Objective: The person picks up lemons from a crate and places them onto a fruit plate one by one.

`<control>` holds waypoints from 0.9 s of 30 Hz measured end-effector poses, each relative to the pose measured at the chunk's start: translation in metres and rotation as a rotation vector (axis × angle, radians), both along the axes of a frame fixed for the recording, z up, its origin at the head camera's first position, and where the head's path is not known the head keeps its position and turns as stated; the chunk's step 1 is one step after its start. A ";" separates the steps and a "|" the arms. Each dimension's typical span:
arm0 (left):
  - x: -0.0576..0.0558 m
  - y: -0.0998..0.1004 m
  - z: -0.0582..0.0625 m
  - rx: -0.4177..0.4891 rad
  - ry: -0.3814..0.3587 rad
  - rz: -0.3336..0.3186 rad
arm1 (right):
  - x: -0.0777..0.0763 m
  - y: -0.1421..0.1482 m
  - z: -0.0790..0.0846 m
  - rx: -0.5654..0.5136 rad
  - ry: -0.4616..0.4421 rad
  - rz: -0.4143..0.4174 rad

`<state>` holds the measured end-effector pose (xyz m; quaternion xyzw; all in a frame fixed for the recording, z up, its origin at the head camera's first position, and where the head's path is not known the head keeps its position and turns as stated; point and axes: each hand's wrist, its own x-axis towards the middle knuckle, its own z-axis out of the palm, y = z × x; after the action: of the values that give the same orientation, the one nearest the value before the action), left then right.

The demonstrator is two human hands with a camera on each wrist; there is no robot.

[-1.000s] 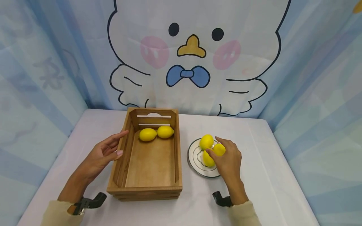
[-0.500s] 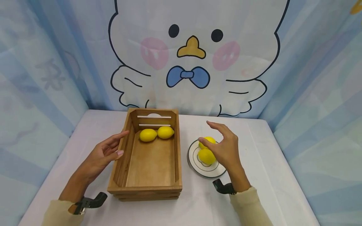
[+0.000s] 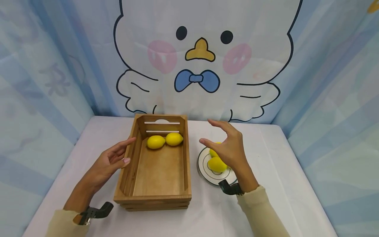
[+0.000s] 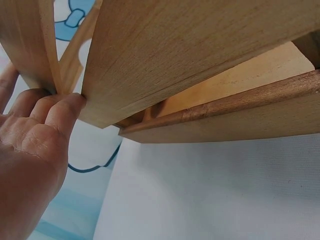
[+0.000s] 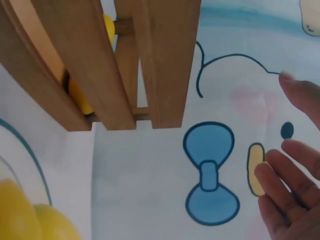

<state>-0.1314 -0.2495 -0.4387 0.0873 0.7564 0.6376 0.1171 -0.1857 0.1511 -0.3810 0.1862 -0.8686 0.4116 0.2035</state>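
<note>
My left hand [image 3: 109, 161] holds the left wall of a slatted wooden crate [image 3: 158, 184], fingertips at its rim. The left wrist view shows bent fingers [image 4: 62, 112] against the crate's slats. Two yellow lemons [image 3: 156, 142] lie side by side at the crate's far end. My right hand [image 3: 231, 144] hovers over a white plate [image 3: 202, 168], thumb and forefinger spread wide with nothing between them. Yellow lemons [image 3: 216, 164] lie on that plate, partly hidden behind the hand. In the right wrist view the right hand [image 5: 295, 185] has loosely bent fingers and an empty palm.
A white cloth covers the table [image 3: 266, 184]. Behind it hangs a pale blue curtain [image 3: 204, 105] with a cartoon bird, and more curtain encloses both sides. Each wrist wears a dark camera mount [image 3: 231, 188]. The plate stands just right of the crate.
My right hand has let go of a lemon at the plate, risen, and drifted left toward the crate with thumb and forefinger apart. The left hand and crate stay put.
</note>
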 end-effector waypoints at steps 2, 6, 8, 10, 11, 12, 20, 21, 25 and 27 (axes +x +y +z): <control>0.000 0.000 0.000 -0.004 0.001 -0.001 | -0.002 -0.003 0.003 -0.002 0.005 0.015; 0.000 0.000 0.000 -0.010 0.003 -0.001 | -0.004 -0.010 0.008 -0.005 -0.003 0.034; 0.000 0.000 0.000 -0.009 0.003 -0.002 | -0.006 -0.013 0.011 -0.007 -0.010 0.042; 0.000 0.000 0.001 -0.007 0.003 -0.003 | -0.007 -0.015 0.013 -0.010 -0.008 0.052; 0.000 0.000 0.001 -0.006 0.003 -0.003 | -0.007 -0.017 0.014 -0.012 -0.005 0.058; 0.000 0.001 0.001 -0.003 0.004 -0.004 | -0.008 -0.018 0.015 -0.017 0.000 0.067; 0.000 0.000 -0.001 0.020 0.019 -0.017 | -0.013 -0.029 0.027 -0.039 0.041 0.124; 0.000 0.000 -0.001 0.022 0.021 -0.019 | -0.014 -0.031 0.029 -0.039 0.045 0.128; 0.000 0.000 0.000 0.019 0.018 -0.016 | -0.016 -0.036 0.036 -0.053 0.060 0.150; 0.000 0.001 0.000 0.010 0.012 -0.011 | -0.017 -0.039 0.039 -0.059 0.070 0.163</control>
<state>-0.1312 -0.2488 -0.4389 0.0958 0.7534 0.6401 0.1156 -0.2028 0.1118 -0.3420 0.2644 -0.8305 0.4454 0.2049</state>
